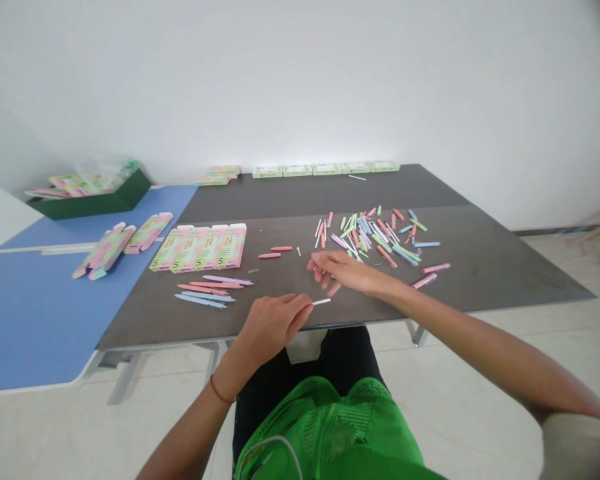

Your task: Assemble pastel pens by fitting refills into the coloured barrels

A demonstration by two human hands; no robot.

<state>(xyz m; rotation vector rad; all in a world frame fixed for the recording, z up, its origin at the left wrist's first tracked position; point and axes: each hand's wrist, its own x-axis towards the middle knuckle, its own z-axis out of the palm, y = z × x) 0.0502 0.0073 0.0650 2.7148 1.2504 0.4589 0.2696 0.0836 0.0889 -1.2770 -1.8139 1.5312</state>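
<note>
My left hand is closed near the table's front edge, with a thin white pen refill sticking out from its fingertips to the right. Just beyond it, my right hand hovers over the dark table with fingers bent and apart; nothing shows between them. Two pink pen barrels and a small green pen part lie to the left of the right hand. Behind that hand spreads a loose pile of coloured pen parts and white refills. Several assembled-looking pens lie in a group at left.
Upright-printed flat cartons stand in a row at left, and more boxes line the back edge. Loose cartons and a dark green bin rest on the blue table. Pink barrels lie at right.
</note>
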